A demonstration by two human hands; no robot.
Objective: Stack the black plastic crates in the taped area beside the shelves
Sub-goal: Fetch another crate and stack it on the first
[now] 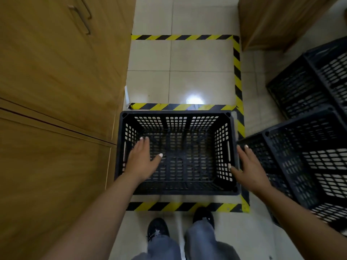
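A black perforated plastic crate (187, 128) stands upright on the floor inside the near rectangle of yellow-and-black tape (180, 206). My left hand (142, 160) hovers over the crate's left side, fingers spread, holding nothing. My right hand (248, 168) is at the crate's right rim, fingers apart, thumb near the rim; I cannot tell whether it touches. More black crates (309, 156) stand to the right, outside the tape.
A wooden cabinet (56, 91) with a metal handle fills the left side, close to the crate. Another wooden unit (277, 21) stands at the back right. A second taped rectangle (182, 37) lies farther ahead on pale tiles. My shoes (157, 228) stand just before the tape.
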